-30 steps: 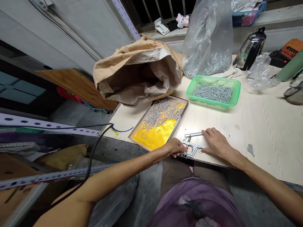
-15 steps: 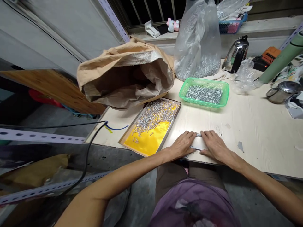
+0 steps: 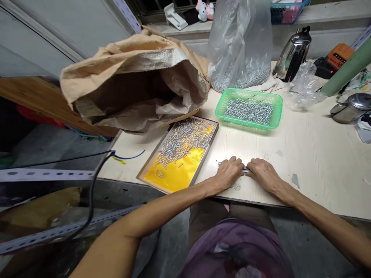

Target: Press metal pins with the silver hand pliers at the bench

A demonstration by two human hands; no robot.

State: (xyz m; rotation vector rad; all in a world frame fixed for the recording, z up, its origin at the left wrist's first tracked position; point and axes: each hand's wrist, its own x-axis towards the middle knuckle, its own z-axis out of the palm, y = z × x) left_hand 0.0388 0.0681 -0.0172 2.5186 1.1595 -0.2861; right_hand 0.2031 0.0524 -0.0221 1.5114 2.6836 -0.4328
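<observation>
Thin grey metal strips (image 3: pixel 245 169) run between my two hands, low over the table's front edge. My left hand (image 3: pixel 230 173) is closed around their left ends, and my right hand (image 3: pixel 263 173) pinches the right ends. Fingers cover most of the strips, so their full shape is hidden. Left of my hands lies a shallow tray (image 3: pixel 166 178) with a yellow bottom, its far part covered by small silver metal pins (image 3: pixel 185 137). Beyond my hands stands a green plastic basket (image 3: pixel 248 124) holding many similar pins.
A large brown paper sack (image 3: pixel 116 61) gapes behind the tray. Next to it stands a clear plastic bag (image 3: pixel 240 50) of metal pieces. Toward the right are a steel kettle (image 3: pixel 295 54), a green pole (image 3: pixel 344 73) and a metal cup (image 3: pixel 344 110). A black cable (image 3: pixel 94 185) hangs at left.
Two strips that lay apart between my hands are now close together. Both hands have closed inward around them. The camera view has shifted slightly.
</observation>
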